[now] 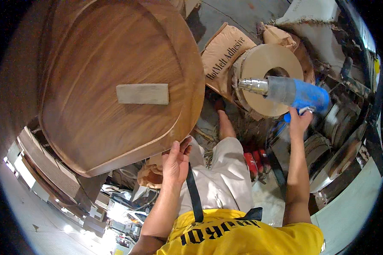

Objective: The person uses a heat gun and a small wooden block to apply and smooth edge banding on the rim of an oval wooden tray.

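A large brown wood-grain panel [115, 127] with rounded corners and a raised curved rim fills the left side. My left hand [176, 163] grips its near right edge, thumb on the near side and fingertips against the edge. On the panel's face lies a pale rectangular block [142, 94]. Off to the right, my right hand [301, 121] is wrapped round the handle of a blue heat gun [308, 95]. The gun has a grey sleeve and a metal nozzle, which points left toward the panel but stays apart from it.
Beyond the heat gun stands a large beige roll of banding [257, 63], beside a brown paper sack [221, 63]. More rolls [340, 119] crowd the right side. A red object [256, 163] sits by my leg. An open paper bag [150, 174] is under the panel's near edge.
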Tool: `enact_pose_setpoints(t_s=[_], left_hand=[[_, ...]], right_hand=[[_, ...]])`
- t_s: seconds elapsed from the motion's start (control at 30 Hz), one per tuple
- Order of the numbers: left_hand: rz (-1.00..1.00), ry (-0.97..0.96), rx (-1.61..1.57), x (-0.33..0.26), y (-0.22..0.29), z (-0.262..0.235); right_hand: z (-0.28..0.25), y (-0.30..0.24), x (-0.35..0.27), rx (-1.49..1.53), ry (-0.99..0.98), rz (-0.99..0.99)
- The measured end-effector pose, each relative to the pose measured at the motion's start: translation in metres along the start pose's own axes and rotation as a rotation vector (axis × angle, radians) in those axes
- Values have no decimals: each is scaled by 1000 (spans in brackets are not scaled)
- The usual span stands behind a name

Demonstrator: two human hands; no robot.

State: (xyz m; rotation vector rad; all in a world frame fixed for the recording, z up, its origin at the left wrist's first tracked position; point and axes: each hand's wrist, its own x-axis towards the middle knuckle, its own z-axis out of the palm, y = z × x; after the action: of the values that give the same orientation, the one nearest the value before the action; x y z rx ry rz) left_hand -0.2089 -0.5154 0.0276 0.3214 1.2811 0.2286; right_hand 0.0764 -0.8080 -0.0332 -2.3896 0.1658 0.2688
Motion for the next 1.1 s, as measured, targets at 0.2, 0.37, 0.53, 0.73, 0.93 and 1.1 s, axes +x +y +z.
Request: enact_pose_setpoints(t_s=[0.2, 0.37, 0.53, 0.73, 0.93, 1.1], left_hand=[[-52, -64, 153, 1, 0, 16], [-86, -164, 245, -10, -8, 33], [-114, -53, 136, -4, -12, 28], [-89, -39, 94, -4, -10, 35], [-91, -28, 103, -3, -7, 28], [-110, -37, 100, -1, -8, 32]], right_hand=[[-24, -24, -33, 257, -45, -206], [-44, 12, -55, 254, -152, 1], [-50, 11, -83, -206, -243, -263], [-57, -12, -97, -249, -334, -263], [-52, -35, -100, -275, -402, -311], [-59, -65, -93, -340, -446, -349]])
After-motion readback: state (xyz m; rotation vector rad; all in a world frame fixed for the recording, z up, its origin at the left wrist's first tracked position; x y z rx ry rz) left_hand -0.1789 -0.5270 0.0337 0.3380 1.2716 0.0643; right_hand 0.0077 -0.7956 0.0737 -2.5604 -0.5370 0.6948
